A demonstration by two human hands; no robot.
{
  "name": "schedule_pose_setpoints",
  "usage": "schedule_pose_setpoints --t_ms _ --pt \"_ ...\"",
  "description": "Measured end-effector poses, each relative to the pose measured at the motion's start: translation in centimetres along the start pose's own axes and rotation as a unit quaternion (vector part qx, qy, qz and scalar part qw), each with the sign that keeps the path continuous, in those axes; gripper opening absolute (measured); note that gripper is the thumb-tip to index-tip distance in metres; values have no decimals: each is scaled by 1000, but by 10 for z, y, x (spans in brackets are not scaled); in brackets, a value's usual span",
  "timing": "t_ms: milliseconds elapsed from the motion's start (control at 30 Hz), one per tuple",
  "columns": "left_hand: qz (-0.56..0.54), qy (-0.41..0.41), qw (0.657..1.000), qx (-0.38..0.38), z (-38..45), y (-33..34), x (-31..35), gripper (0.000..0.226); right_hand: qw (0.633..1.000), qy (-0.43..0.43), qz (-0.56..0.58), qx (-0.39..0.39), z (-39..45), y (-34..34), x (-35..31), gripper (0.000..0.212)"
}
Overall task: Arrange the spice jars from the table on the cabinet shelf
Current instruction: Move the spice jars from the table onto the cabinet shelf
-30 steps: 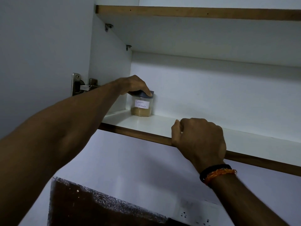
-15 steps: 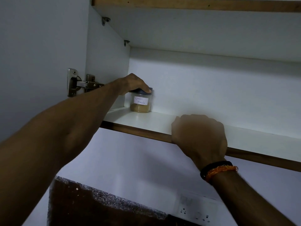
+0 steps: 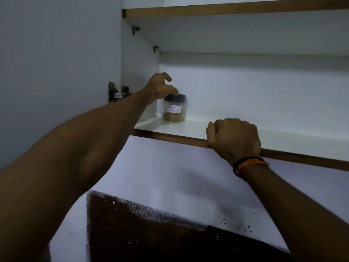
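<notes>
- the spice jar [image 3: 174, 108] stands upright in the back left corner of the lower cabinet shelf [image 3: 190, 128], close to the side panel and the back wall; it has a dark lid, a white handwritten label and a layer of brown powder at the bottom.
- the left hand [image 3: 160, 87] hovers at the jar's lid, fingers loosely curled and spread; whether a fingertip touches the lid's left rim, i cannot tell. it is not wrapped round the jar.
- the right hand [image 3: 234, 138] is curled over the wooden front edge of the same shelf, well to the right of the jar, gripping it.
- a black and orange wristband [image 3: 249, 164] sits on the right wrist.
- a metal door hinge [image 3: 116, 93] shows on the left, just behind the left forearm.
</notes>
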State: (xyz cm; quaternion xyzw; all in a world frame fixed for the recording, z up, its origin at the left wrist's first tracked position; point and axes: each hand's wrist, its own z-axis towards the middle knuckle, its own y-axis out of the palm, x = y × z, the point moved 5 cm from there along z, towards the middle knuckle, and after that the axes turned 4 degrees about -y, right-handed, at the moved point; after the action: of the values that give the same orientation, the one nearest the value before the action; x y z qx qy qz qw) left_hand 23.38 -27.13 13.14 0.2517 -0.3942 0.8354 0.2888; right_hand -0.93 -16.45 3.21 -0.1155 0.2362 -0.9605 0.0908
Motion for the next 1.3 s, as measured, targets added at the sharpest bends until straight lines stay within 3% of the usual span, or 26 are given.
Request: schedule_pose_setpoints --t_ms 100,367,567,700,800,867,933,1033,1133,1300 --pt "17 26 998 52 -28 -11 10 51 1000 -16 2 -15 -1 1 0 48" --pt "105 98 989 -22 -110 -5 21 47 996 -62 -29 -64 -7 -1 -5 61" --pt "83 117 989 -31 -173 -8 19 42 987 -101 -62 -108 -31 -9 -13 69" --pt "86 139 986 -36 -231 0 10 43 995 -64 7 -78 -64 -20 -19 43" --pt "93 164 982 -18 -275 14 -6 43 996 -53 25 -73 -94 -22 -31 62" --pt "94 162 982 -9 -303 29 -21 42 993 -40 82 -69 -116 -24 -44 64" --pt "98 141 984 -53 -335 55 -40 43 987 -49 137 -75 -150 -19 -58 59" --pt "109 106 970 -191 -393 98 -70 51 976 -40 178 -117 -212 -3 -76 52" --pt "119 94 945 -290 -448 135 -104 40 952 -24 214 -217 -284 24 -95 47" --pt "167 -70 887 -424 -527 173 -188 47 872 -24 236 -429 -410 59 -121 39"
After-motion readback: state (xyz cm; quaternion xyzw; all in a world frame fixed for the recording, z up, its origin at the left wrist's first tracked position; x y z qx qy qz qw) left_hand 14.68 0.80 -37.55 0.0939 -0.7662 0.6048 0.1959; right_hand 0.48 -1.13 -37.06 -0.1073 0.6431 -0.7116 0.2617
